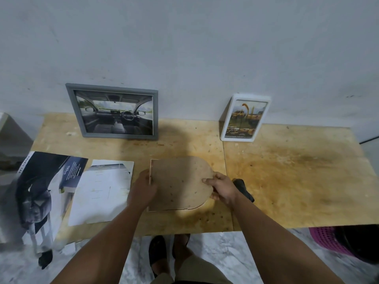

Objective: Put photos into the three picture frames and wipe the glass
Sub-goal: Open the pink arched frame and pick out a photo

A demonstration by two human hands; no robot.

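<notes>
Arched frame (180, 183): lay face down on the counter (287, 171), brown fibreboard back uppermost, flat edge toward the left, rounded end toward the right. This served as the landmark for all entries below.

Left hand (143, 189): grip curled over the flat left edge of the arched frame, thumb on the backing, fingers wrapped round the edge and out of sight. Closed on the frame.

Right hand (220, 188): grip pinched the rounded right end, thumb pressed on top of the backing, fingers tucked under the rim. Closed on the frame.

Black object (245, 189): just right of the arched frame, partly hidden behind the right wrist; its nature could not be told.

White sheet (100, 191): flat on the counter just left of the arched frame, close to the left hand.

Car brochure (45, 191): further left of the arched frame, overhanging the counter's near-left edge.

Grey frame (114, 113): behind and left of the arched frame, propped against the wall, holding a car-interior photo.

White frame (244, 118): behind and right of the arched frame, upright against the wall, holding a photo of yellow vehicles.

Open room: bare counter stretched well to the right of the arched frame; a narrower strip lay between it and the counter's near edge.
</notes>
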